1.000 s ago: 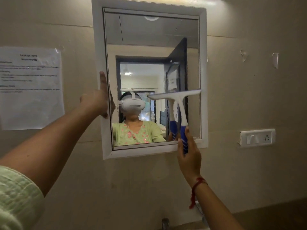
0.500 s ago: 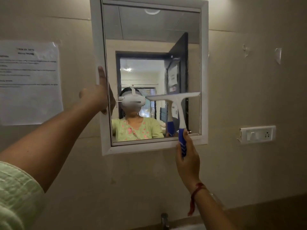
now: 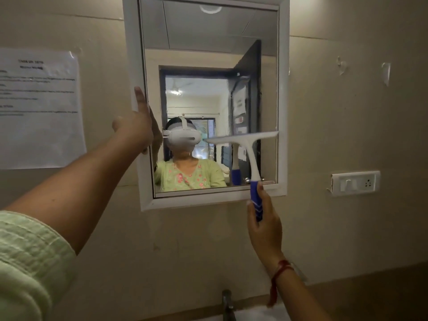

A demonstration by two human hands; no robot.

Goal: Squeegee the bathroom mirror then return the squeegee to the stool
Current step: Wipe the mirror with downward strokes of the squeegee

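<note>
A white-framed mirror [image 3: 283,112] hangs on the beige wall. My right hand [image 3: 265,224] grips the blue handle of a white squeegee [image 3: 249,144]. Its blade lies across the lower right of the glass, slightly tilted, right end higher. My left hand [image 3: 135,126] holds the mirror's left frame edge, thumb up along the frame and fingers around onto the glass. The stool is not in view.
A printed paper sheet [image 3: 39,107] is taped to the wall left of the mirror. A white switch and socket plate [image 3: 355,183] sits on the wall at right. A tap [image 3: 228,304] stands below, between my arms. Tape scraps [image 3: 385,72] stick to the upper right wall.
The squeegee blade has slid a little lower down the right side of the glass. My left hand has stayed on the frame. The view has tilted slightly.
</note>
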